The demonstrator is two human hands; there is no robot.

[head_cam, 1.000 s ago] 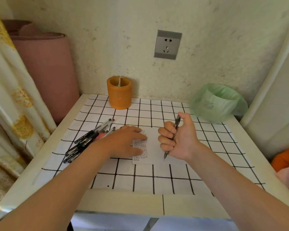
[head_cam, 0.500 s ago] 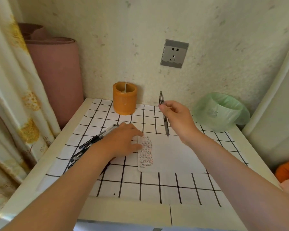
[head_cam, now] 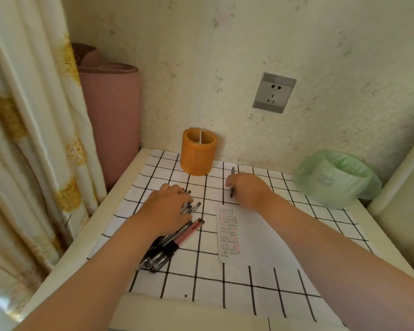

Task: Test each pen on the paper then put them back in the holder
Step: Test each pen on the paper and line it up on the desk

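Note:
An orange cylindrical holder [head_cam: 197, 152] stands at the back of the table by the wall. A slip of white paper [head_cam: 239, 235] with rows of small scribbles lies in the middle. Several pens [head_cam: 175, 240], black and red, lie in a bundle on the left. My left hand [head_cam: 167, 206] rests on top of that bundle with fingers spread over the pen ends. My right hand [head_cam: 249, 189] grips one dark pen [head_cam: 232, 185] above the table, right of the holder, with the pen's tip and top showing past my fingers.
A white cloth with a black grid [head_cam: 225, 278] covers the table. A bin with a green bag [head_cam: 335, 177] stands at the back right. A rolled pink mat [head_cam: 110, 115] and a curtain [head_cam: 34, 139] are at the left. A wall socket [head_cam: 274, 93] is above.
My right hand lifted the pen off the paper and carried it back toward the holder, then lower. My left hand slid from the paper's edge onto the pen bundle. The view tilted up.

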